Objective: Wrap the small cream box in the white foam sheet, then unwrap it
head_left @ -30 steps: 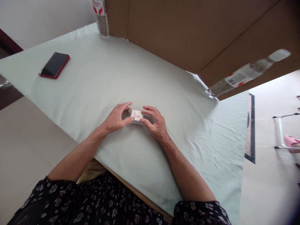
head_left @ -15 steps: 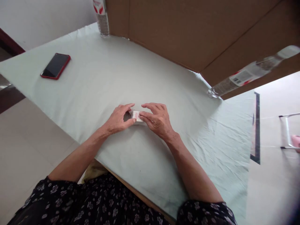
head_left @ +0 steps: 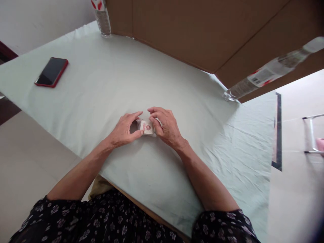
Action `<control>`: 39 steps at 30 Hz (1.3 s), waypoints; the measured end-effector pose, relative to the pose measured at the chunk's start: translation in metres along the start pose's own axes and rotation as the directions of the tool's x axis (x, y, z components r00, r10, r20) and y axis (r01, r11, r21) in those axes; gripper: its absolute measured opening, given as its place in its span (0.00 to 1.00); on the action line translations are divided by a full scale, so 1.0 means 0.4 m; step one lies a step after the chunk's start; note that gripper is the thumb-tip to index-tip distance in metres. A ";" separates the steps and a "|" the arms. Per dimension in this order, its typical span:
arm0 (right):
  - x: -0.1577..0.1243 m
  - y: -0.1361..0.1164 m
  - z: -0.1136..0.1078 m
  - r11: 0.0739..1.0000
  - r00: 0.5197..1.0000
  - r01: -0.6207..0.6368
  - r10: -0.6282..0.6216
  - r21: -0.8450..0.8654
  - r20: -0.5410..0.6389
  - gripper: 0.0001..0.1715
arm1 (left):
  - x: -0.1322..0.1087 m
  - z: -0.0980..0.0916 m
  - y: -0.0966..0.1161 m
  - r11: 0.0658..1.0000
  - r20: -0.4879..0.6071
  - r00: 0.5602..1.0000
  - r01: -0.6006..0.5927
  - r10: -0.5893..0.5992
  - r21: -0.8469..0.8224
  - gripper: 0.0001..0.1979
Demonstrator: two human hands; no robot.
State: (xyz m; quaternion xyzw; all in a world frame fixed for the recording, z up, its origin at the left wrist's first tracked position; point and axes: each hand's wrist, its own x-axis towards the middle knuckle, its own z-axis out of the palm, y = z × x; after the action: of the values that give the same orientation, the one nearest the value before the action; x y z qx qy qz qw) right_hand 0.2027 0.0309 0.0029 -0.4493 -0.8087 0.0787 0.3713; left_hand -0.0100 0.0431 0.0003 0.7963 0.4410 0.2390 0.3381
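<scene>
A small white packet [head_left: 146,127] with red print, with what looks like clear wrapping at its edges, lies on the cloth between my hands. My left hand [head_left: 126,128] curves around its left end, the thumb touching the front corner and the fingertips at the back. An open gap shows between that palm and the packet. At the right end, my right hand [head_left: 167,127] bends its thumb and fingers against the packet's edge. Its forefinger reaches over the far corner. The underside of the packet is hidden.
A phone [head_left: 52,72] with a red case lies at the left on the pale green cloth [head_left: 121,74]. Brown cardboard [head_left: 174,30] stands along the back. One clear bottle [head_left: 102,20] is at its left and another bottle [head_left: 268,72] at its right.
My right fingers have come off the packet's top to its right edge, uncovering more red print. My left hand keeps its curve around the left end. The whole view has shifted slightly.
</scene>
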 end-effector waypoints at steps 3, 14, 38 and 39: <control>0.004 -0.005 -0.002 0.997 0.997 -0.068 0.067 0.034 0.027 0.09 | -0.001 0.000 0.001 1.000 0.006 1.000 -0.019 0.019 -0.015 0.35; 0.037 -0.029 -0.016 0.927 0.957 -0.286 0.288 0.242 0.029 0.11 | -0.006 0.026 -0.008 0.981 -0.059 0.988 -0.148 0.142 -0.123 0.39; 0.122 0.046 -0.016 0.879 0.932 -0.325 0.360 0.350 -0.040 0.13 | -0.012 0.027 0.000 0.961 -0.006 0.984 -0.175 0.178 -0.212 0.49; 0.125 0.050 -0.015 0.881 0.933 -0.323 0.359 0.345 -0.043 0.13 | -0.012 0.027 0.001 0.960 -0.008 0.983 -0.179 0.181 -0.215 0.49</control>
State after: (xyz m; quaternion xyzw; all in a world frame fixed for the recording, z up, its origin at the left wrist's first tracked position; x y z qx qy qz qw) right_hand 0.2040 0.0805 0.0244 -0.5189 -0.6713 0.2543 0.4642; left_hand -0.0048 0.0352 -0.0068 0.7932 0.3362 0.3104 0.4018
